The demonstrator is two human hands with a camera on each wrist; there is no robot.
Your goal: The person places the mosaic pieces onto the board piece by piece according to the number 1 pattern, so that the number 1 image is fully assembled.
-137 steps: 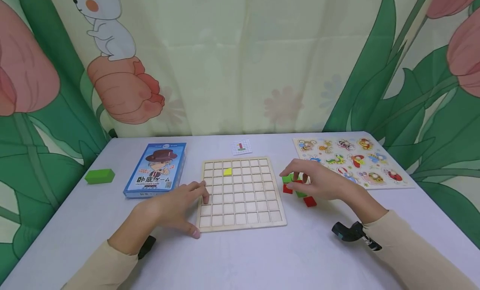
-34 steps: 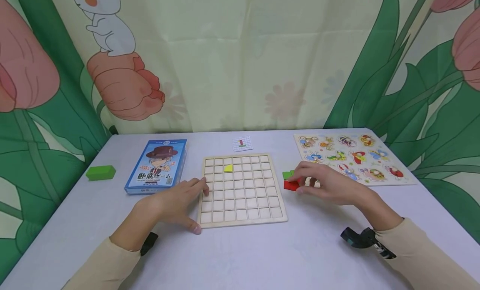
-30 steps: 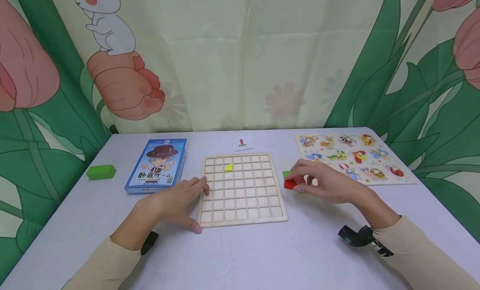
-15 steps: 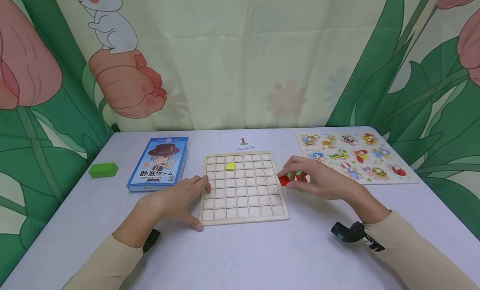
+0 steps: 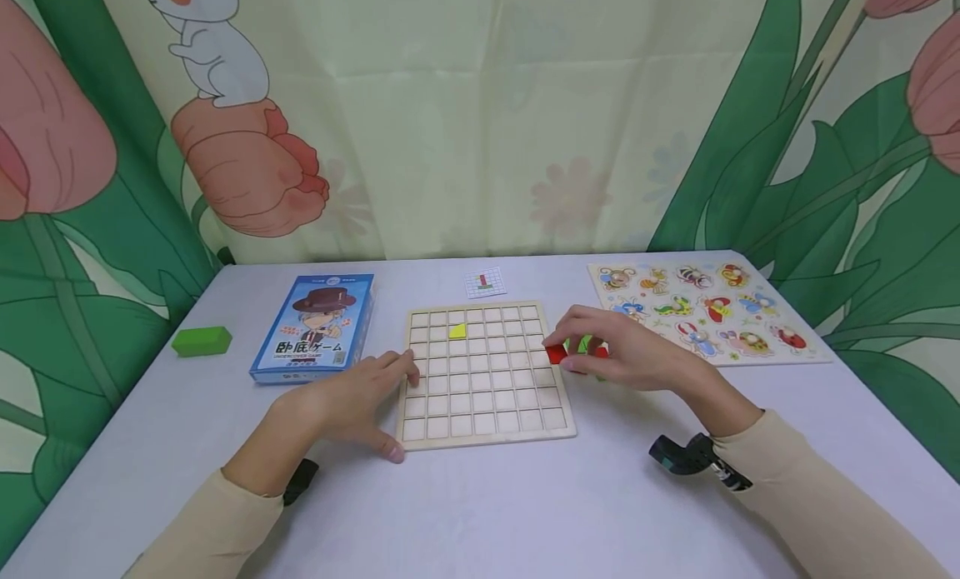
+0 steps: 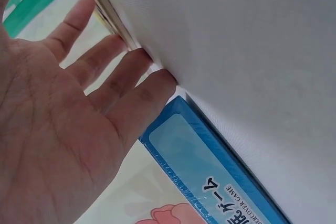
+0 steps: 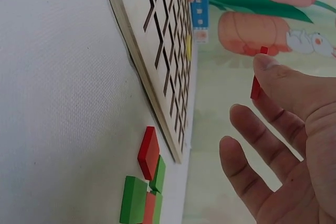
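Observation:
A pale wooden grid board (image 5: 487, 439) lies mid-table, with one yellow square tile (image 5: 457, 331) in a cell of its second row. My left hand (image 5: 348, 404) rests along the board's left edge, thumb near the front corner and fingers relaxed. Between thumb and forefinger, my right hand (image 5: 626, 346) pinches a red square tile (image 5: 555, 354) at the board's right edge. In the right wrist view that red tile (image 7: 255, 87) is seen edge-on, raised above the table. Beneath the right hand lie several loose tiles, including a red tile (image 7: 149, 153) and a green tile (image 7: 133, 200).
Behind the board lies a small grid card (image 5: 484, 283) printed with a red and green shape. A blue game box (image 5: 313, 329) and a green block (image 5: 202, 341) are at left. On the right sits an insect puzzle board (image 5: 705, 312).
My right hand has picked up a red tile from the loose pile and moved it left to the board's right edge. The left hand stays at the board.

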